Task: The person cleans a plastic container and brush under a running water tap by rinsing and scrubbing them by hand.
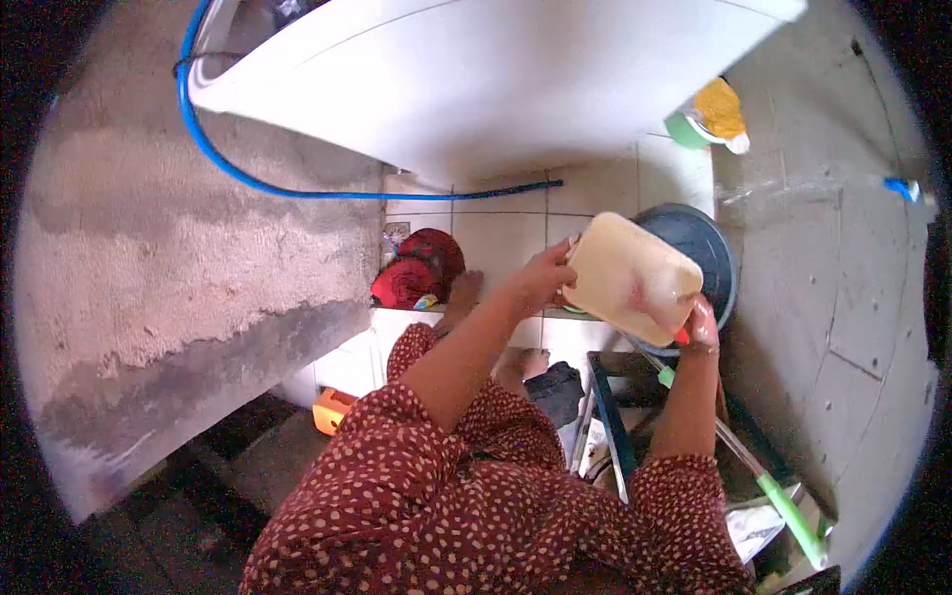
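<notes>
A cream rectangular plastic tub (615, 273) is held tilted between my two hands; a reddish patch shows on its surface. My left hand (547, 276) grips its left edge with the fingers curled around it. At the lower right corner, my right hand (703, 325) is closed on the tub and looks wet or soapy. A small red-orange thing (682, 336) shows beside the right fingers; I cannot make out what it is. Behind and partly under the tub stands a dark grey round bucket (722, 263), its opening half hidden by the tub.
A white appliance (466, 84) fills the upper middle, with a blue hose (327, 194) running along its front. Red cloth (421, 268) lies near my feet. A green container (687, 130) holds something yellow. A green-handled pole (788, 516) leans at lower right, near an orange object (333, 411) at left.
</notes>
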A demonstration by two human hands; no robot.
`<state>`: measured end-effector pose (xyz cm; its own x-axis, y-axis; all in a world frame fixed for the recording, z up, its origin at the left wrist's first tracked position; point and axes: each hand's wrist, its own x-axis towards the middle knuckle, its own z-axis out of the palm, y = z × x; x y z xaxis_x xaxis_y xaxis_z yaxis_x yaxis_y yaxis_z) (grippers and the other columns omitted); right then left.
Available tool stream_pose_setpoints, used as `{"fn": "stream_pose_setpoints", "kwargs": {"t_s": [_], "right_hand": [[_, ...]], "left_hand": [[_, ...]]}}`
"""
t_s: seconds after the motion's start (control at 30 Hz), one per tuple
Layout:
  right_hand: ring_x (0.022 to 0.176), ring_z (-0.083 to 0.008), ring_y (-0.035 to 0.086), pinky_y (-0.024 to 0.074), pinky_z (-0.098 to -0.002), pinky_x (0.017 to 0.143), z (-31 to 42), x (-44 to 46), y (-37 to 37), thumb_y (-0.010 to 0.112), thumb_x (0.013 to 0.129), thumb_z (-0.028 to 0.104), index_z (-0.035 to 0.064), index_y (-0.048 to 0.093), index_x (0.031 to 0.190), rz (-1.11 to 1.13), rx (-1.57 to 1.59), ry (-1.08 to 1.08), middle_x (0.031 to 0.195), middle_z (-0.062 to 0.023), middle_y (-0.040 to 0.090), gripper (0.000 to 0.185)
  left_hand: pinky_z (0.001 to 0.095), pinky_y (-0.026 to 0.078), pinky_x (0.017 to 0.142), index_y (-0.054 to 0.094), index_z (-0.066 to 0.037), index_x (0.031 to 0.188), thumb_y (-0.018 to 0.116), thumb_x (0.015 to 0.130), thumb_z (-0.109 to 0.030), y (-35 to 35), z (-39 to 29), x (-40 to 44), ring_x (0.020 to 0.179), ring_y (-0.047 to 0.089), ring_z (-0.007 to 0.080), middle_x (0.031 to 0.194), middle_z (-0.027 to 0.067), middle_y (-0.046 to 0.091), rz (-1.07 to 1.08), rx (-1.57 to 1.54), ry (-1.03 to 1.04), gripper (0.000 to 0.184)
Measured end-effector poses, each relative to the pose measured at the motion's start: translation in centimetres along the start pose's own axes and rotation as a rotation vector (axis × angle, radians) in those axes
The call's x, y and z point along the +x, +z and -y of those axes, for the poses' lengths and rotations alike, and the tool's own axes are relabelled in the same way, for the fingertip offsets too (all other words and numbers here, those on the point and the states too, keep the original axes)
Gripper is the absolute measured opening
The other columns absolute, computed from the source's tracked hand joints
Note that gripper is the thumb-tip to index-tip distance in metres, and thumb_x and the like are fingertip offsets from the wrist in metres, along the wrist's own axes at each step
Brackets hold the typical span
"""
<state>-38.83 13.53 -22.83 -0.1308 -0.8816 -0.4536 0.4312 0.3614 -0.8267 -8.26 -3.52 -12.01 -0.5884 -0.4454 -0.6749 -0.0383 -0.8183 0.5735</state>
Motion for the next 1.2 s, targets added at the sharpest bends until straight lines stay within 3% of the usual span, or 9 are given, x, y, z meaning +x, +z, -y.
{"fn": "stream_pose_setpoints", "kwargs": {"t_s": [0.2,0.3,0.47,0.5,0.57,0.83,1.0,1.1,1.2], "right_hand": [[0.076,-0.0213,0.052,0.0423,-0.035,0.071,-1.3,1.1,9.6,0.056,0.068,0.028,0.0046,0.055,0.077,-0.284,0.08,0.283,0.079,-0.0069,0.055,0.025],[0.075,-0.0206,0.051,0.0419,-0.035,0.068,-5.8,3.0,6.8,0.056,0.07,0.034,0.0056,0.054,0.067,-0.058,-0.339,-0.163,0.074,-0.0053,0.055,0.028],[0.074,-0.0205,0.051,0.0411,-0.0348,0.069,-8.1,5.5,10.4,0.058,0.068,0.035,0.0073,0.052,0.062,-0.047,-0.199,-0.093,0.071,-0.0037,0.054,0.029],[0.074,-0.0208,0.051,0.0412,-0.0348,0.069,-7.8,5.9,11.4,0.059,0.067,0.034,0.0073,0.052,0.063,-0.051,-0.206,-0.062,0.072,-0.0041,0.054,0.027],[0.074,-0.0213,0.051,0.0416,-0.0345,0.069,-5.7,5.9,15.6,0.059,0.064,0.03,0.0071,0.052,0.064,-0.126,-0.184,0.058,0.074,-0.0053,0.054,0.024],[0.075,-0.0223,0.053,0.0454,-0.0365,0.073,-6.6,8.9,21.4,0.05,0.064,0.016,0.0004,0.052,0.082,-0.038,0.093,0.222,0.082,-0.0099,0.054,0.025],[0.103,-0.0308,0.05,0.0405,-0.0427,0.09,-10.7,11.8,21.2,0.044,0.057,0.011,-0.0003,0.029,0.128,0.116,0.351,0.31,0.116,-0.0178,0.047,0.074],[0.108,-0.0324,0.047,0.0393,-0.0446,0.091,-12.6,13.3,20.9,0.071,0.052,0.031,0.0043,0.025,0.13,0.166,0.274,0.333,0.122,-0.0168,0.043,0.095],[0.111,-0.033,0.045,0.039,-0.0447,0.092,-13.1,14.2,22.3,0.073,0.049,0.033,0.0045,0.027,0.129,0.153,0.203,0.353,0.123,-0.0171,0.042,0.096]], "left_hand": [[0.0376,0.048,0.076,0.018,-0.015,0.136,0.061,0.075,-0.023,-7.0,4.6,-2.0,0.096,0.051,0.0247,0.123,0.0086,0.039,0.008,-0.082,0.013,0.076],[0.0405,0.047,0.077,0.022,-0.013,0.134,0.059,0.078,-0.029,-10.3,5.4,-1.4,0.099,0.05,0.0259,0.126,0.01,0.039,-0.049,-0.146,-0.032,0.069],[0.0392,0.046,0.077,0.034,-0.012,0.128,0.055,0.079,-0.039,-19.5,7.9,-0.9,0.091,0.055,0.0221,0.124,0.0097,0.042,-0.173,-0.325,-0.142,0.06],[0.0387,0.046,0.076,0.039,-0.01,0.124,0.056,0.077,-0.039,-22.0,8.6,-1.2,0.089,0.056,0.0237,0.12,0.0109,0.046,-0.188,0.459,0.026,0.058],[0.0378,0.046,0.077,0.045,-0.005,0.118,0.058,0.072,-0.038,-29.0,12.5,-0.1,0.088,0.057,0.0273,0.115,0.0146,0.05,-0.336,0.962,0.031,0.058],[0.041,0.035,0.095,0.028,0.002,0.127,0.065,0.066,-0.032,-40.2,17.1,0.3,0.113,0.038,0.0412,0.124,0.0305,0.033,-0.772,1.144,-0.159,0.079],[0.0458,0.031,0.097,0.018,-0.002,0.132,0.067,0.064,-0.029,-40.0,16.6,3.3,0.117,0.031,0.046,0.134,0.0282,0.016,-0.831,1.257,-0.22,0.088],[0.0499,0.03,0.096,0.017,-0.009,0.135,0.069,0.063,-0.033,-38.9,14.6,5.2,0.121,0.025,0.0457,0.138,0.0233,0.01,-0.81,1.306,-0.251,0.092],[0.0552,0.03,0.094,0.012,-0.015,0.136,0.072,0.059,-0.036,-42.5,19.2,9.1,0.121,0.023,0.0455,0.14,0.0172,0.008,-0.786,1.567,-0.125,0.1]]}}
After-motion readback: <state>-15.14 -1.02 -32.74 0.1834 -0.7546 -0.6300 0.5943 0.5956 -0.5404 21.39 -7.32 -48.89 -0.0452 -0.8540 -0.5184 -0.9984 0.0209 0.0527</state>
